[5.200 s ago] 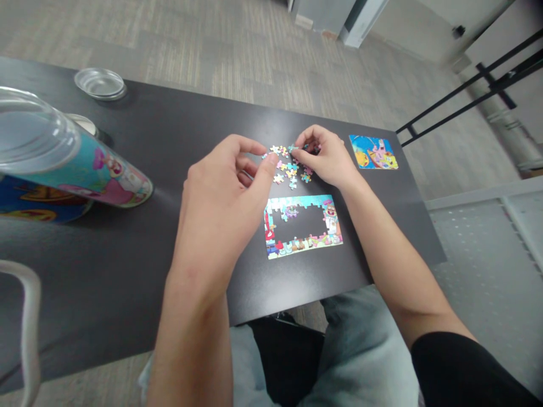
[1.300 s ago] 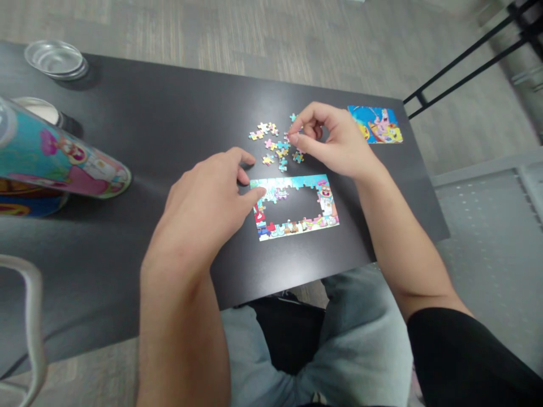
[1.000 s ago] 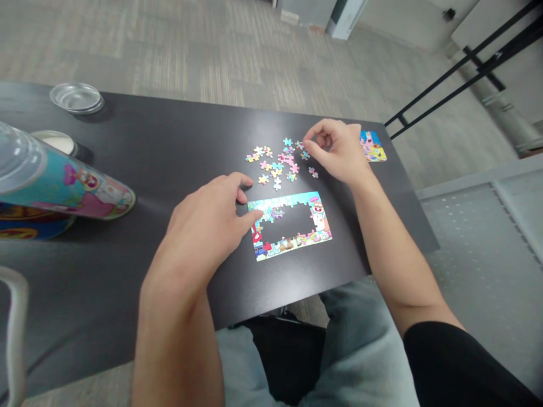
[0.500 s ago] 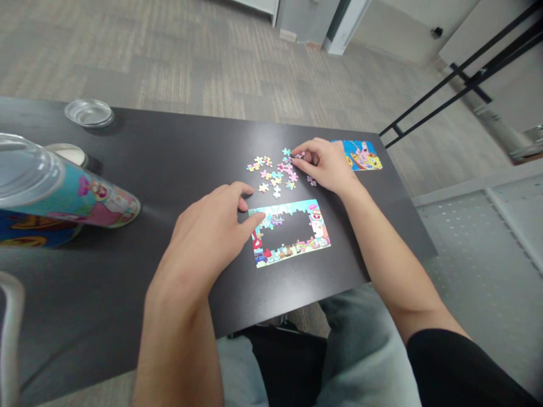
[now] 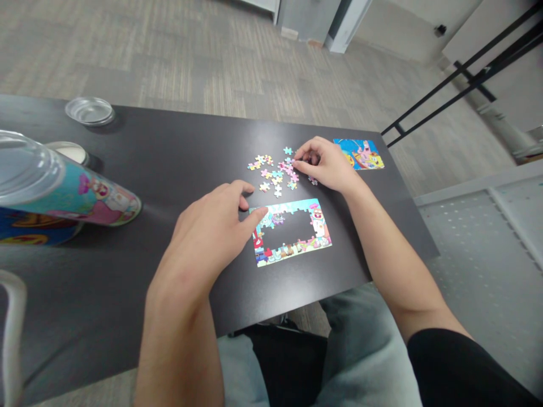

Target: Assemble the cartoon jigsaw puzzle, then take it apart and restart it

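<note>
A partly built jigsaw puzzle (image 5: 324,240) lies on the dark table as a bordered rectangle with an open middle, where bare table shows. My left hand (image 5: 216,226) rests at its left side, fingers apart, the thumb over the top left corner. Above the puzzle is a loose group of small colourful puzzle pieces (image 5: 278,175). At the right edge of that group, my right hand (image 5: 324,164) has thumb and index finger drawn together at a pink puzzle piece (image 5: 294,161). Its other fingers are curled and partly hidden.
A blue picture card (image 5: 362,154) lies beyond my right hand. On the left are a tall cartoon-printed canister (image 5: 102,198), a clear round lid (image 5: 89,111) and a pale round lid (image 5: 70,151). A white curved tube (image 5: 12,333) stands at the lower left.
My right fingers have shifted slightly, and pink pieces seen beside them before are now hidden behind the hand. My left hand and the puzzle stay in place.
</note>
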Demonstrator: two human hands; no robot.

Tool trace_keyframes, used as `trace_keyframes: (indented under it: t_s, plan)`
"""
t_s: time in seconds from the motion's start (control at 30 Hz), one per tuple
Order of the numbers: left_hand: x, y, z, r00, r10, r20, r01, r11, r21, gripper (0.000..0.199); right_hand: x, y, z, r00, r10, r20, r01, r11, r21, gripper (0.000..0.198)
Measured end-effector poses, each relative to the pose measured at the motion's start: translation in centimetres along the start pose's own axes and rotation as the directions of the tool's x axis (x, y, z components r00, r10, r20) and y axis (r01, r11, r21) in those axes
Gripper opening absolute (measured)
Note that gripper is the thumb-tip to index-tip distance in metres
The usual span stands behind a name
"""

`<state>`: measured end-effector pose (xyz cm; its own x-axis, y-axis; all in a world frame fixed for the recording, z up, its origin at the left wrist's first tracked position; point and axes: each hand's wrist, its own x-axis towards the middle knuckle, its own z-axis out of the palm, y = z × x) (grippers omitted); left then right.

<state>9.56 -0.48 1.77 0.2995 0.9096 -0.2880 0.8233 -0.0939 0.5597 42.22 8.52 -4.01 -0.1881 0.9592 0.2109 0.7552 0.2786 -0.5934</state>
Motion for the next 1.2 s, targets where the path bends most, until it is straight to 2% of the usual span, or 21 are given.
trace_keyframes:
  t_s: [0.23, 0.37, 0.47, 0.63, 0.73, 0.83, 0.9, 1.03, 1.2]
  plan:
    - [-0.1, -0.4, 0.1, 0.999, 0.033, -0.037, -0.035, 0.998, -0.06, 0.057, -0.4, 0.0, 0.1, 0.998, 0.044, 0.055, -0.052, 0.985, 0.165, 0.027]
    - [-0.1, -0.3, 0.2, 0.998, 0.029, -0.049, -0.032, 0.998, -0.056, 0.066, -0.5, -0.5, -0.1, 0.995, 0.004, 0.097, -0.022, 0.982, 0.189, 0.026]
    - [-0.3, -0.1, 0.2, 0.998, 0.017, -0.052, -0.019, 0.999, -0.035, 0.06, -0.6, -1.2, -0.7, 0.989, -0.014, 0.148, -0.013, 0.984, 0.176, 0.029]
    - [-0.3, -0.1, 0.3, 0.999, 0.014, -0.052, -0.015, 1.0, -0.004, 0.056, -1.2, -2.9, -1.7, 0.97, -0.053, 0.239, 0.0, 0.976, 0.217, 0.019]
    - [0.0, -0.3, 0.5, 0.999, 0.011, -0.039, -0.011, 1.0, 0.021, 0.055, -1.7, -4.3, -2.4, 0.935, -0.085, 0.345, -0.023, 0.955, 0.297, 0.024]
    - [0.1, -0.5, 0.6, 0.999, 0.018, -0.05, -0.018, 1.0, 0.014, 0.054, -2.1, -5.4, -3.0, 0.859, -0.117, 0.499, -0.078, 0.932, 0.354, 0.027]
    - [0.1, -0.5, 0.7, 0.998, 0.022, -0.058, -0.022, 1.0, 0.004, 0.054, -2.3, -6.1, -3.3, 0.818, -0.13, 0.56, -0.104, 0.924, 0.367, 0.028]
    - [0.2, -0.2, 0.5, 0.998, 0.005, -0.056, -0.005, 1.0, -0.002, 0.05, -2.3, -6.8, -3.4, 0.784, -0.146, 0.603, -0.1, 0.929, 0.355, 0.029]
    - [0.3, 0.3, 0.3, 0.999, -0.009, -0.043, 0.009, 1.0, 0.021, 0.054, -2.3, -6.7, -3.1, 0.759, -0.17, 0.628, -0.052, 0.947, 0.318, 0.026]
